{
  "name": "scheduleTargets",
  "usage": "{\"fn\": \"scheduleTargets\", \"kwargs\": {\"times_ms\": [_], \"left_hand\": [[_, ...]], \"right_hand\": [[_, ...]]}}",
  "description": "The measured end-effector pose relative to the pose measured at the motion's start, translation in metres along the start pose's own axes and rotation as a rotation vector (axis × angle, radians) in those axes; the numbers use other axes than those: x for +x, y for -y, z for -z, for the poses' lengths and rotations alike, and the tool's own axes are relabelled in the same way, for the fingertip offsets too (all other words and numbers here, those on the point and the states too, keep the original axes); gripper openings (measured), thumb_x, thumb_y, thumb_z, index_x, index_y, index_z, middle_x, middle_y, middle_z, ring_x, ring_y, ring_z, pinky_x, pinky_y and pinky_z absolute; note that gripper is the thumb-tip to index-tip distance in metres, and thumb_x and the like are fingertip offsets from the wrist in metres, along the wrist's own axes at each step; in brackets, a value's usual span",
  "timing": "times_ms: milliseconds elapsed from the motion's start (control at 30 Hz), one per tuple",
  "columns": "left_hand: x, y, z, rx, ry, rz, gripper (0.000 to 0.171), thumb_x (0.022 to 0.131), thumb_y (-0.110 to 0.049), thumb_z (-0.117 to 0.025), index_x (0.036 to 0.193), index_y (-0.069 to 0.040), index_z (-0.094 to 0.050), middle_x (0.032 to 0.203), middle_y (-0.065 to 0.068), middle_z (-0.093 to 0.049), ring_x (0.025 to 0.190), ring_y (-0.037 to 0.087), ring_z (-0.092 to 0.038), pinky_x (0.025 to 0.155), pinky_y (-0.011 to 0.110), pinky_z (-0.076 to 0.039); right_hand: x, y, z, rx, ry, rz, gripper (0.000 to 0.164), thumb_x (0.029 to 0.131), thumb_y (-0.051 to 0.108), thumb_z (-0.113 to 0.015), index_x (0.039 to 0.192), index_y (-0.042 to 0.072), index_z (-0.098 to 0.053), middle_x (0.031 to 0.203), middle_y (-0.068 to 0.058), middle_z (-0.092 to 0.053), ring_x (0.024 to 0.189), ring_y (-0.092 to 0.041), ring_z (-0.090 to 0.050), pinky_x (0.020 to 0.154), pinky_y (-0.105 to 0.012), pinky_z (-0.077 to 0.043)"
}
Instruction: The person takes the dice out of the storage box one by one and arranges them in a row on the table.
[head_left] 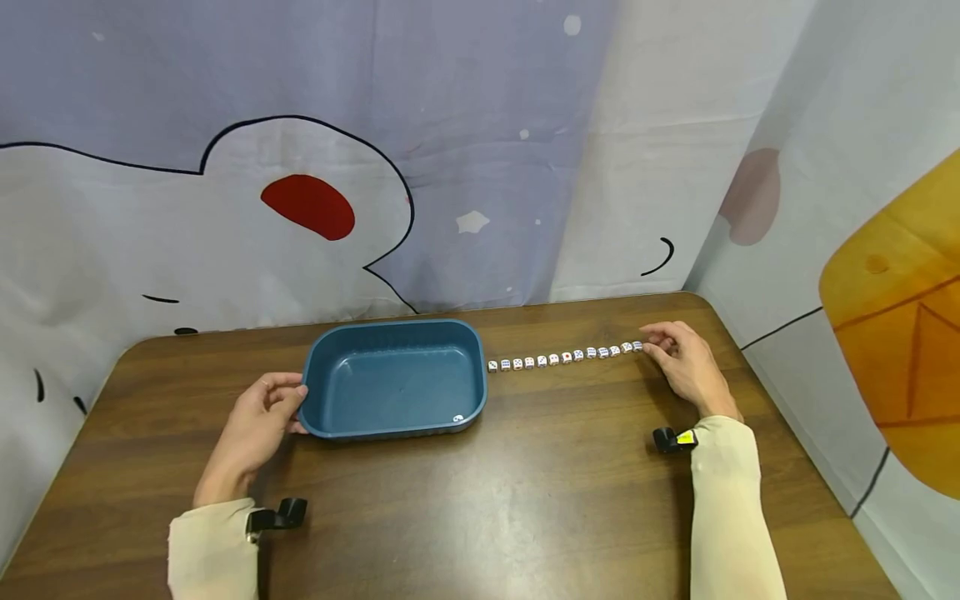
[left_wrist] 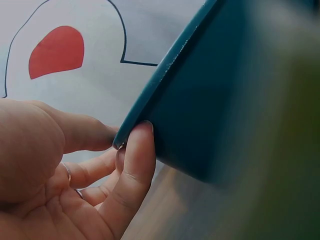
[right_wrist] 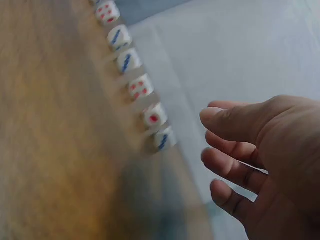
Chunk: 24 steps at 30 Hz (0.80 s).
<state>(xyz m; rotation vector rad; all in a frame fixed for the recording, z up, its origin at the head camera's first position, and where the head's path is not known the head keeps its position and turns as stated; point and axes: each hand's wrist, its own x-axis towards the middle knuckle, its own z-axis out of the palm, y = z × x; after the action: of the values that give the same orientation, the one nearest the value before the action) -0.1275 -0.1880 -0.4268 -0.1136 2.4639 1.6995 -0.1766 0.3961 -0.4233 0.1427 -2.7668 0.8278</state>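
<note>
My left hand (head_left: pixel 257 421) pinches the left rim of a dark blue plastic basin (head_left: pixel 395 432) between thumb and fingers; in the left wrist view the thumb (left_wrist: pixel 139 165) lies against the basin wall (left_wrist: pixel 200 115). One small white die (head_left: pixel 458 418) sits inside, at the basin's near right corner. From the basin's right side a straight row of white dice (head_left: pixel 553 359) with red and blue pips runs rightward. My right hand (head_left: pixel 686 365) is at the row's far right end. In the right wrist view its fingers are loosely bent and hold nothing, beside the end die (right_wrist: pixel 164 139).
The brown wooden table (head_left: pixel 525 483) has a back edge against a printed cloth (head_left: pixel 480 167), and another cloth (head_left: pixel 787 275) hangs along the right side. Black wrist cameras (head_left: pixel 291 512) are strapped at both cuffs.
</note>
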Motion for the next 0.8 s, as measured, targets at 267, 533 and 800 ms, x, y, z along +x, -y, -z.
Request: {"fn": "scheduleTargets", "kwargs": {"times_ms": [267, 533, 800], "left_hand": [[0.000, 0.001, 0.000, 0.003, -0.004, 0.001, 0.044, 0.103, -0.025, -0.044, 0.136, 0.004, -0.039, 0.112, 0.022, -0.056, 0.075, 0.009, -0.061, 0.067, 0.028, -0.059], [-0.001, 0.000, 0.002, 0.017, 0.000, 0.025, 0.045, 0.103, -0.027, -0.043, 0.137, 0.002, -0.039, 0.115, 0.022, -0.055, 0.076, 0.009, -0.061, 0.068, 0.028, -0.059], [0.000, -0.001, 0.001, 0.017, 0.003, 0.022, 0.044, 0.103, -0.026, -0.043, 0.137, 0.003, -0.039, 0.114, 0.021, -0.056, 0.075, 0.008, -0.061, 0.068, 0.028, -0.059]], "right_hand": [[0.005, 0.036, 0.012, 0.019, 0.040, 0.063, 0.021, 0.091, 0.013, -0.066, 0.112, 0.015, -0.068, 0.096, -0.001, -0.063, 0.081, -0.009, -0.055, 0.069, -0.012, -0.043], [0.016, 0.074, 0.010, 0.056, 0.154, 0.127, 0.019, 0.091, 0.012, -0.066, 0.108, 0.018, -0.068, 0.094, 0.003, -0.063, 0.081, -0.013, -0.056, 0.069, -0.017, -0.045], [0.026, 0.108, 0.000, 0.068, 0.267, 0.264, 0.016, 0.091, 0.014, -0.067, 0.106, 0.017, -0.067, 0.095, 0.002, -0.066, 0.082, -0.010, -0.057, 0.073, -0.026, -0.049]]}}
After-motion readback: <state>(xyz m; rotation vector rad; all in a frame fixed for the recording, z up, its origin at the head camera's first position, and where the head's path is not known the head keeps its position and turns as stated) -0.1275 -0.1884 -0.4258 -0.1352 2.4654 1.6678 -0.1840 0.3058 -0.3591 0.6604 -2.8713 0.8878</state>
